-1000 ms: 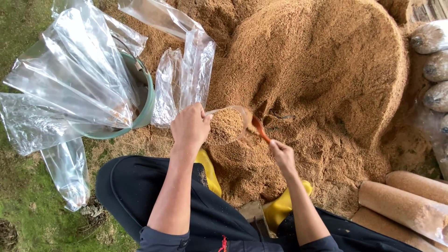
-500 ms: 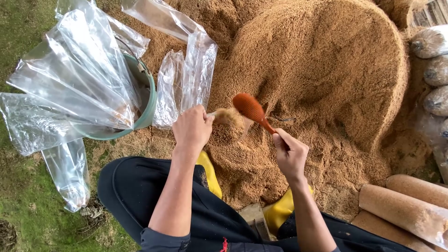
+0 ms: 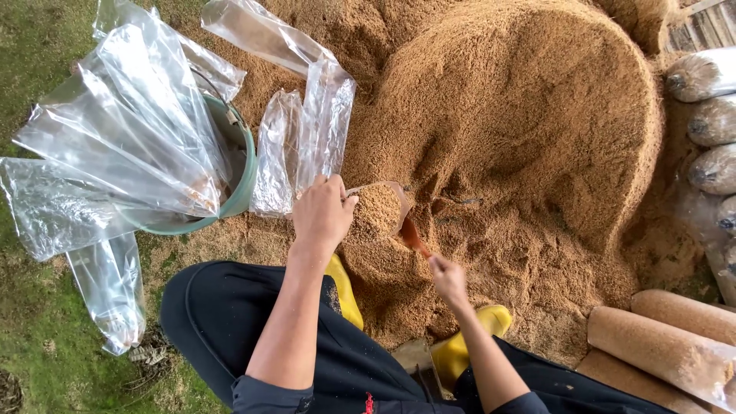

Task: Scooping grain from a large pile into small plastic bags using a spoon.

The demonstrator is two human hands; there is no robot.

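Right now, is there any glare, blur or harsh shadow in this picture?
Head view: soft, even daylight, no hard shadows; white glare streaks on the clear plastic bags; sawdust pile sharp; right hand slightly soft; straight edges bow a little near the corners.

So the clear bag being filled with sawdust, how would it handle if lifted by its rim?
The clear bag would probably sag, since its film looks thin and crinkled like the empty bags draped over the bucket. It is packed to the mouth, so likely heavy for the film. The left hand pinches its rim open, suggesting it won't hold its shape alone.
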